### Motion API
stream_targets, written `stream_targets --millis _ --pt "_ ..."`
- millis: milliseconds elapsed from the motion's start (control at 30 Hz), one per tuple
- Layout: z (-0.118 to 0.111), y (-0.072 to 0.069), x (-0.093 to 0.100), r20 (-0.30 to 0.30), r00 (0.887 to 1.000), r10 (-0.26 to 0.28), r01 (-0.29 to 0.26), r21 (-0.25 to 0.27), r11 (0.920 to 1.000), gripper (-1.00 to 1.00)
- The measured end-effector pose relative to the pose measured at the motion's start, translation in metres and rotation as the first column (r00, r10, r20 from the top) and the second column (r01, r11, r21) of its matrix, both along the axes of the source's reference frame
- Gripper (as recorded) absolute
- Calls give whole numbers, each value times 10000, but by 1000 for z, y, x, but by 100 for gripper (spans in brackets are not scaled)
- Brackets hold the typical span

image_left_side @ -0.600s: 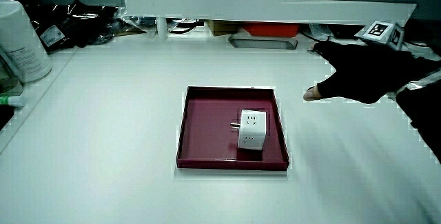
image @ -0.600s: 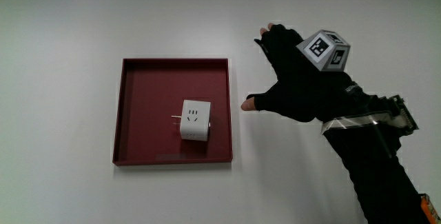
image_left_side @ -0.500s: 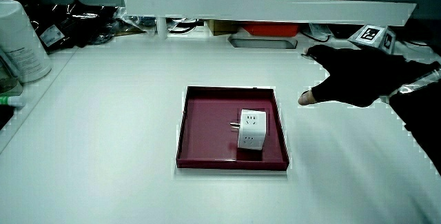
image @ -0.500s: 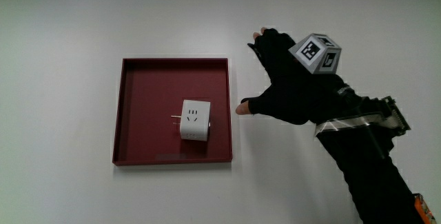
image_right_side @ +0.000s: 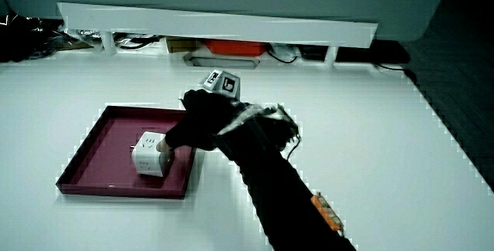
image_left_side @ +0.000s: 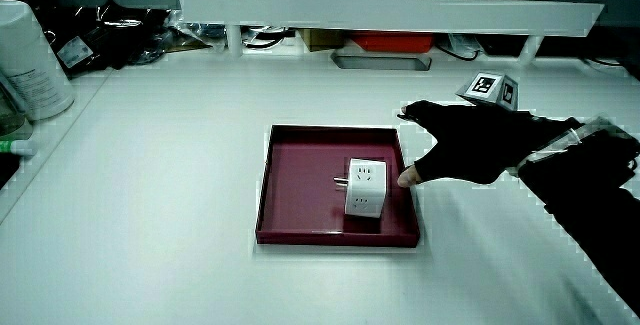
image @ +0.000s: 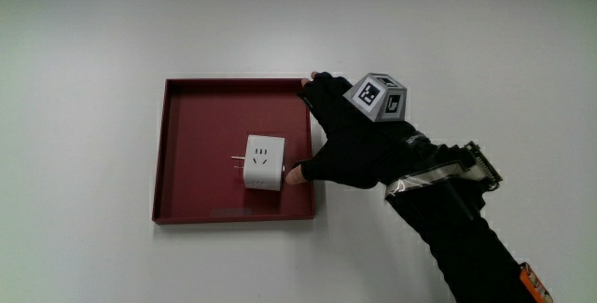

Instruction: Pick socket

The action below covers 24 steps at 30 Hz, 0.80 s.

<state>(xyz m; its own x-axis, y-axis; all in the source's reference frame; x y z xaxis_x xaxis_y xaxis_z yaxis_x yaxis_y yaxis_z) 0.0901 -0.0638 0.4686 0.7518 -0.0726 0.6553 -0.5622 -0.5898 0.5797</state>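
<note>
We judge the pick to be at the reach stage, with nothing lifted yet. The white cube-shaped plastic socket (image: 264, 163) lies on the floor of the shallow dark red square tray (image: 191, 117), in the part of the tray nearer to the person and close to the rim on the hand's side. Its holed face points up, and two small metal prongs stick out from the side turned away from the hand.

The hand in the black glove (image: 350, 144), with the small patterned cube (image: 378, 96) on its back, sits over that same rim of the tray, just beside the socket. The fingers are spread and hold nothing. The bare thumb tip (image: 294, 174) seems to touch the socket's nearest side, while the fingers (image: 317, 87) reach out over the tray's corner farther from the person. In a side view the hand (image_right_side: 197, 123) looks low over the tray, with the thumb at the socket (image_right_side: 149, 154).

What is left, as we see it, is to bring the fingers round the socket's free sides, close on it and lift.

Little stands in the way. The tray holds only the socket, though its low rim runs under the palm. In a side view a white cylindrical container (image_left_side: 30, 55) stands well apart at the table's edge, and a low white partition (image_left_side: 390, 10) has clutter beneath it.
</note>
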Motion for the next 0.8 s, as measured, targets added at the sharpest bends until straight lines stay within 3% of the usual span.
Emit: stream_targets --millis 233,333,600,800 --pt "14 11 -22 250 9991 -344 353 -344 9988 0" --pt "31 15 -29 -1 9990 -455 454 -535 9975 0" --pt "44 26 -46 140 9962 -854 864 -943 9918 0" --pt "52 28 -51 153 9967 -798 810 -1075 9909 0"
